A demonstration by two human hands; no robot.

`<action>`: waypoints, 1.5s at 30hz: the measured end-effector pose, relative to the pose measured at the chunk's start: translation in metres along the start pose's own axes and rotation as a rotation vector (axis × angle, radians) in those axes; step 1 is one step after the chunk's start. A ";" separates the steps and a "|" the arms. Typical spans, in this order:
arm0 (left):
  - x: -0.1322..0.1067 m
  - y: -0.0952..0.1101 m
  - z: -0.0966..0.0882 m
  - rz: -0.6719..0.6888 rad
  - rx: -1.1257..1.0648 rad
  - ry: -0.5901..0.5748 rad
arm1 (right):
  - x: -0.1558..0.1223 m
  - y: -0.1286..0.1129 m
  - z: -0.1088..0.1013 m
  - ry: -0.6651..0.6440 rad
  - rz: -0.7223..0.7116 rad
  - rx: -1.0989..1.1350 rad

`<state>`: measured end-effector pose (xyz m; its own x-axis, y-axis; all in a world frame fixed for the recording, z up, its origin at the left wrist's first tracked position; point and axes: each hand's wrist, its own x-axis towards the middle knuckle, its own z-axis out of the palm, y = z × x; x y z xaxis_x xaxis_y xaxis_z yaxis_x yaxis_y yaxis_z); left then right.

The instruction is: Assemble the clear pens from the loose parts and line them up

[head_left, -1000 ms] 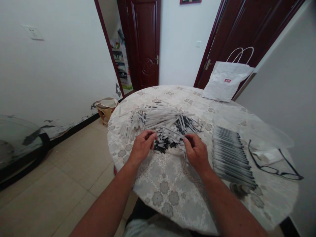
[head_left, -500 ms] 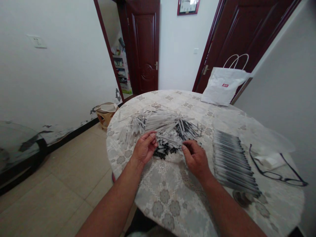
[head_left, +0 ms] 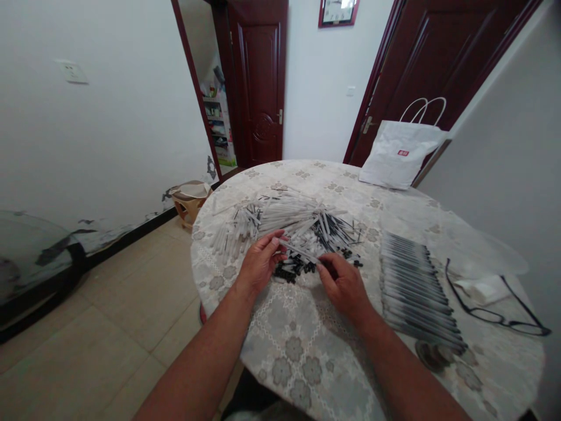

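A slim, whitish translucent pen barrel (head_left: 300,251) slants between my two hands, over the near side of a heap. Its left end sits between the thumb and index finger of my left hand (head_left: 258,266). My right hand (head_left: 344,283) pinches the other end, where the fingers hide the tip. Beneath and behind lie loose pen barrels (head_left: 284,213), thin dark refills (head_left: 333,228) and small black pen caps (head_left: 287,273). To the right, a row of pens (head_left: 414,286) lies side by side, dark at their right ends.
Black-framed glasses (head_left: 493,316) rest at the right of the patterned tablecloth (head_left: 302,365), beside crumpled white paper (head_left: 482,289) and clear plastic. Near the row's lower end is a roundish, blurred object (head_left: 432,355). A white paper bag (head_left: 398,155) stands at the back right.
My hands have drawn slightly closer together, the right one shifting left. The pen barrel between them shows more clearly. The view has shifted a little.
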<state>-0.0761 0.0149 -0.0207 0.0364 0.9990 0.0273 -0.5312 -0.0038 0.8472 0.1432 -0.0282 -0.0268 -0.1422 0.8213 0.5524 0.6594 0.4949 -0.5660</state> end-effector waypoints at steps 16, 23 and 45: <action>0.006 -0.002 0.006 -0.052 0.078 0.048 | 0.002 -0.018 0.006 -0.144 -0.085 -0.114; 0.005 -0.001 0.009 -0.026 0.135 0.042 | 0.009 -0.015 0.012 -0.161 0.318 0.373; -0.010 -0.006 0.007 -0.032 0.371 -0.071 | -0.025 0.032 -0.172 -0.363 0.141 -0.556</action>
<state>-0.0676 0.0051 -0.0224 0.1137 0.9933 0.0231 -0.1862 -0.0016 0.9825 0.2947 -0.0817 0.0461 -0.2019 0.9585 0.2012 0.9576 0.2363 -0.1646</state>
